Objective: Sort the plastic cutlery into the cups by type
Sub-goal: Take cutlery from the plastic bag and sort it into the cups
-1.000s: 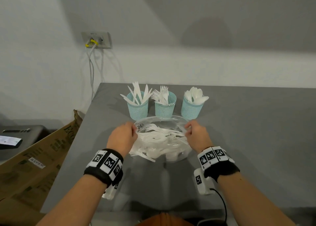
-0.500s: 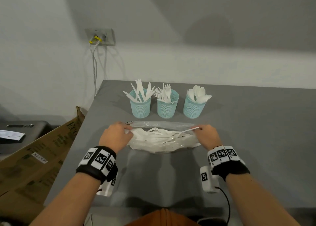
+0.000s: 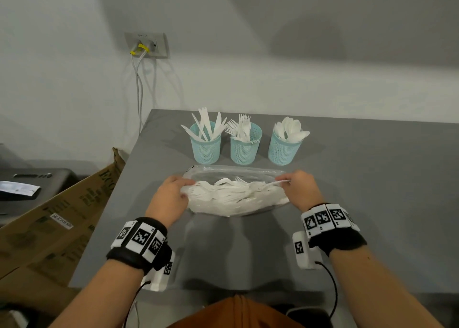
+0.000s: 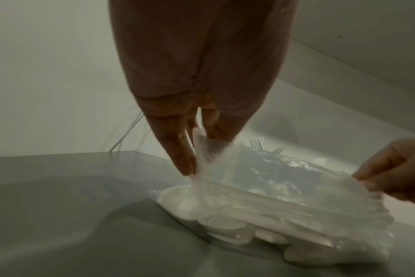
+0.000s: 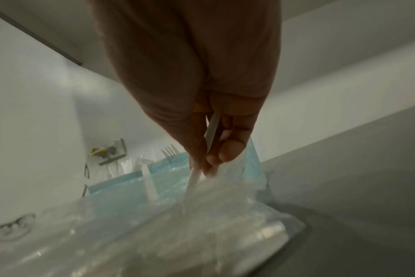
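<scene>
Nearest, both forearms wear black wristbands with square black-and-white markers, and white camera units hang under the wrists with dark cords trailing back. Just beyond them lies a clear, crinkled plastic bag (image 3: 236, 198) stuffed with white plastic cutlery, resting on the smooth, matte grey table (image 3: 372, 203).

At about 9 o'clock of the bag, the left hand (image 3: 171, 196) pinches the thin film of the bag's edge between thumb and fingers (image 4: 183, 150); round spoon bowls show through the film in the left wrist view. At 3 o'clock, the right hand (image 3: 299, 188) pinches the opposite edge together with a slim white cutlery handle (image 5: 213, 131) that runs up between its fingers. The bag's mouth is stretched between the two hands.

Farther off, at 12 o'clock of the bag, three pale blue mesh cups stand in a row, close together: the left cup (image 3: 205, 144) holds knives, the middle cup (image 3: 245, 145) forks, the right cup (image 3: 284, 146) spoons.

Off the table at 9 o'clock, a brown cardboard box (image 3: 57, 218) leans near its edge. On the plain pale wall at 11 o'clock, a grey outlet plate (image 3: 146, 45) has pale cables hanging down.
</scene>
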`<state>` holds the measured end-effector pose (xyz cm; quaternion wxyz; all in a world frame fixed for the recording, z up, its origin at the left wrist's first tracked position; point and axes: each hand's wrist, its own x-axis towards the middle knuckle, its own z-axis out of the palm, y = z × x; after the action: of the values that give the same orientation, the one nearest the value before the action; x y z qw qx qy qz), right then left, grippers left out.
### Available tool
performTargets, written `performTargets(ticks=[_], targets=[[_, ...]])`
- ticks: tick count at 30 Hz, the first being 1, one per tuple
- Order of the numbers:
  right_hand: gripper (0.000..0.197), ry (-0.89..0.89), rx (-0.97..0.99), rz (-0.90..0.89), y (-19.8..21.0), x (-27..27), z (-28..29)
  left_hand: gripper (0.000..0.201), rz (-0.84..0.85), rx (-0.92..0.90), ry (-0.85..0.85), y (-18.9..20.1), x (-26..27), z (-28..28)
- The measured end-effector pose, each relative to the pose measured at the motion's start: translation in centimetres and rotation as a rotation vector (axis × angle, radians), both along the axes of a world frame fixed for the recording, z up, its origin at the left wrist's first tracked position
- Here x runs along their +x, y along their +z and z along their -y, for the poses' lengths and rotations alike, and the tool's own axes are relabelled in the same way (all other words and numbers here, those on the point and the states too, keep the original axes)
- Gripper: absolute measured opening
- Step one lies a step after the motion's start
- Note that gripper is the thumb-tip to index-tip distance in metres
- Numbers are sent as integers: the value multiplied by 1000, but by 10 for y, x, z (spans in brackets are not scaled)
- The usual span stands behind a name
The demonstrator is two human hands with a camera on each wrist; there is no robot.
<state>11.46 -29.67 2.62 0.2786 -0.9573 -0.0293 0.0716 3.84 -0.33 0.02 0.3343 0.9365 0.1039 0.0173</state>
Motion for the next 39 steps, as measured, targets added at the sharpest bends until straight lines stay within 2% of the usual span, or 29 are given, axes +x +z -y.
performTargets(ticks=[1,5,9,11,13,15,20,22,24,26,29,33,39], targets=[[23,-11,13,27,5,-1,-2,49,-5,-2,0,0,-2,0],[16,34,54,100,24,-2,-17,78,-28,-79,-58,2,-7,4],[18,194,146,48,-4,1,-40,91,-31,-128,-109,1,-9,10],[23,251,10,40,-26,1,-42,95,-39,-130,-111,-1,-10,9],[43,272,-138,-43,-34,0,-35,97,-46,-110,-98,0,-12,6],[56,277,-174,-54,-33,1,-28,95,-50,-77,-76,2,-14,2],[64,250,-236,63,-26,1,-28,99,-126,121,-55,1,-16,-3],[64,286,-216,76,-22,-2,-37,108,-187,108,-79,-4,-16,-3],[67,419,-200,42,-19,-5,-50,116,-215,77,-139,-9,-15,-1],[76,522,-306,-2,-21,-7,-61,121,-205,42,-172,-13,-13,1],[86,559,-524,50,-25,-4,-68,124,-175,-45,-173,-14,-11,4],[82,569,-582,57,-20,2,-74,121,-144,-98,-178,-12,-11,3],[48,728,-335,126,-18,-19,-98,119,-114,-196,-166,-7,-9,4]])
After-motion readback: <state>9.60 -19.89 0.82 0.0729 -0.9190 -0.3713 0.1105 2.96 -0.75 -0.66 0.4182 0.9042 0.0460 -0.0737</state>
